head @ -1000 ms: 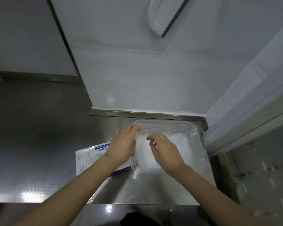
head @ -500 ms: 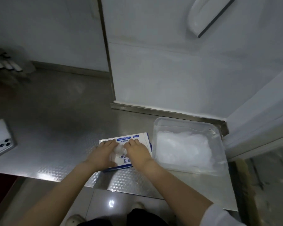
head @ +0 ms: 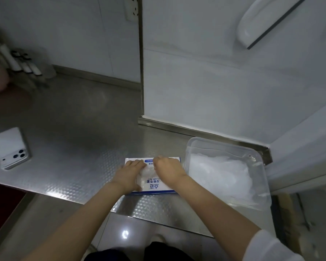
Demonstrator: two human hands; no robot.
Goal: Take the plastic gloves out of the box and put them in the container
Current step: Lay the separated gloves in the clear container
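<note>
While many gloves [head: 219, 174] already lie in the container [head: 260, 185], the task looks partway done: the left hand [head: 129, 175] presses flat on the box [head: 158, 188] beside it and the right hand [head: 168, 169] curls at its opening, seemingly pinching more.

Embossed steel counter [head: 73, 147] carried everything. Glove box [head: 158, 187] lay flat under left hand [head: 129, 176] and right hand [head: 167, 170]. Clear container [head: 224, 145] just right of right hand. White phone [head: 11, 147], camera side up, well left of left hand.
</note>
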